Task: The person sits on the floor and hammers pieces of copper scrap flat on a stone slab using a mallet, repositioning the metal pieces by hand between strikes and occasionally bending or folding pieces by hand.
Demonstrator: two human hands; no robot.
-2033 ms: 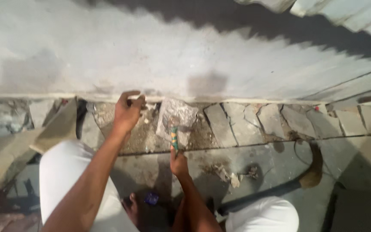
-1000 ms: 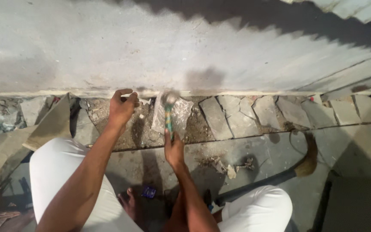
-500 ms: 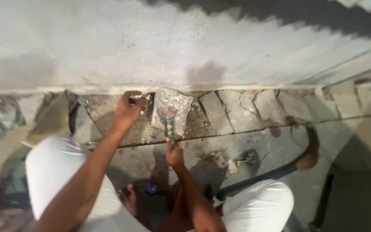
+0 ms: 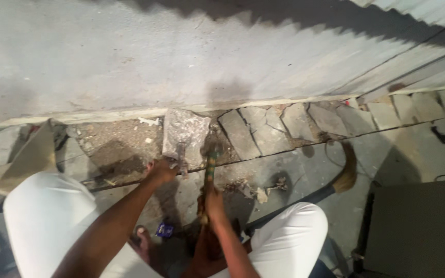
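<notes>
I squat in front of a grey plastered wall (image 4: 181, 56) with a row of slanted grey stones along its foot. My left hand (image 4: 161, 169) grips a short metal chisel (image 4: 181, 154) whose tip rests against the lower edge of a large grey stone block (image 4: 184, 133). My right hand (image 4: 213, 198) holds a hammer by its green and wooden handle (image 4: 210, 167), the head close beside the block's right edge. My knees in white trousers frame both hands.
Slanted stones (image 4: 243, 135) continue to the right along the wall foot. Rubble chips (image 4: 253, 190) lie on the concrete floor. A broom (image 4: 343, 175) lies at the right, next to a dark box (image 4: 418, 226). A tan slab (image 4: 29, 157) leans at the left.
My left hand has dropped from the top of the stone row to the block's lower edge. The hammer has come down from the block's top to its right side.
</notes>
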